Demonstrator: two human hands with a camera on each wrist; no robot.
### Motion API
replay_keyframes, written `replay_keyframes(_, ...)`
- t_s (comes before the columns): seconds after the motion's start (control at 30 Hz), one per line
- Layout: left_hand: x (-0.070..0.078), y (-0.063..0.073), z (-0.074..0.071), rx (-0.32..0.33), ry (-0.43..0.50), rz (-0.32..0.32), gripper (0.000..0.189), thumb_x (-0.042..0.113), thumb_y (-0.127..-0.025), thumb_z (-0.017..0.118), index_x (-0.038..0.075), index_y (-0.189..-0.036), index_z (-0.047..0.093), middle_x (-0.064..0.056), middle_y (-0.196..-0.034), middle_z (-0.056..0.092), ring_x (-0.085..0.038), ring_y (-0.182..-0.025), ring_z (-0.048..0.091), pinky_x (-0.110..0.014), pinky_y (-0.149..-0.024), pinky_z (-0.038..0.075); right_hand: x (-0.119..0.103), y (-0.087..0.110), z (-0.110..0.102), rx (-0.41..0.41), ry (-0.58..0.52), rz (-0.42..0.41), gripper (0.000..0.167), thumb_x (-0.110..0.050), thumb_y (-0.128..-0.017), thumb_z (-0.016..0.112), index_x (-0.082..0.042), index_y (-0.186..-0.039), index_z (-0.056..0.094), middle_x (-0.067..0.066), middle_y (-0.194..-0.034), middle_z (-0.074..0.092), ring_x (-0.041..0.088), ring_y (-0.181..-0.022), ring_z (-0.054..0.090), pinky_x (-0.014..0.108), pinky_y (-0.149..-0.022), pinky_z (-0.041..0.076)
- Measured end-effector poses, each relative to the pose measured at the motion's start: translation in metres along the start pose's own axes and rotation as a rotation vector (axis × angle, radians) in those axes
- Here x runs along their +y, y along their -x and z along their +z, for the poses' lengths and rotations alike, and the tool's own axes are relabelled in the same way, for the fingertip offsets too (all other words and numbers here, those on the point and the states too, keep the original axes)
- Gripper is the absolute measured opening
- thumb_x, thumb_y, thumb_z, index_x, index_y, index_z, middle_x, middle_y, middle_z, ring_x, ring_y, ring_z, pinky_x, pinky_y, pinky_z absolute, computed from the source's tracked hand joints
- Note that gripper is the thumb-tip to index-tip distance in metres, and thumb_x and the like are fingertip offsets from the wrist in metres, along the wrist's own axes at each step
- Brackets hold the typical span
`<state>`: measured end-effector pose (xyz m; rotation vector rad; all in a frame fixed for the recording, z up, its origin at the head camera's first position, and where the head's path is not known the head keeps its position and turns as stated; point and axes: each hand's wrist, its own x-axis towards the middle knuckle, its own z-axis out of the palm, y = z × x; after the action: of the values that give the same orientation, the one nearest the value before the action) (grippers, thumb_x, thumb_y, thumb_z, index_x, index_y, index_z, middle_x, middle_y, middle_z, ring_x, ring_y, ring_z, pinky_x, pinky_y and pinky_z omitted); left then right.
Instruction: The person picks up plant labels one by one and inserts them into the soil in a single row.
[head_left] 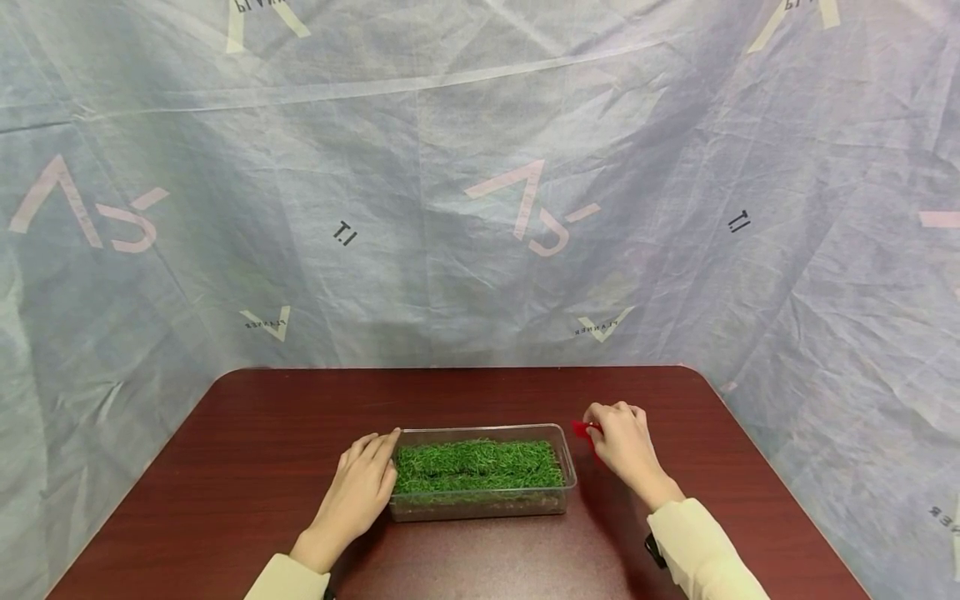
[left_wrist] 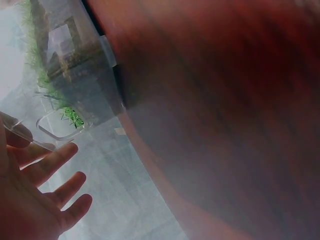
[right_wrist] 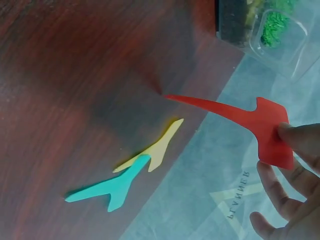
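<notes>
A clear plastic box (head_left: 480,507) with green artificial-looking grass (head_left: 480,467) inside stands on the table. My left hand (head_left: 360,483) rests against its left end, fingers extended along the rim; the left wrist view shows the rim beside the thumb and forefinger. Right of the box, my right hand (head_left: 622,437) pinches the wide head of a red T-shaped plant label (right_wrist: 272,132) between thumb and fingers. The label's pointed tip reaches down to the table surface. Near it lie a yellow plant label (right_wrist: 160,147) and a teal plant label (right_wrist: 120,189), overlapping.
The dark red-brown wooden table (head_left: 480,392) has rounded far corners. A grey printed cloth (head_left: 420,275) hangs behind it and along both sides. The yellow and teal labels cannot be made out in the head view.
</notes>
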<state>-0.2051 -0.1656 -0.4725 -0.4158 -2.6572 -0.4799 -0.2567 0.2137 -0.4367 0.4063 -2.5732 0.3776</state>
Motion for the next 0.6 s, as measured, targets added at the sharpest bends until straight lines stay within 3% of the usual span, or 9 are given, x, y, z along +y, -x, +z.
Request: replay_keyframes(0.6, 0.0, 0.0, -0.001, -0.013, -0.005, -0.01, 0.045, 0.015, -0.092, 0.047, 0.01, -0.137, 0.043, -0.008, -0.126, 0.055, -0.031, -0.122, 0.044, -0.052, -0.098, 0.034, -0.016, -0.013, -0.019, 0.112, -0.022, -0.039, 0.012, -0.004, -0.073, 0.07, -0.012, -0.077, 0.063, -0.002, -0.066, 0.063, 0.023, -0.076, 0.054, 0.05, -0.086, 0.035)
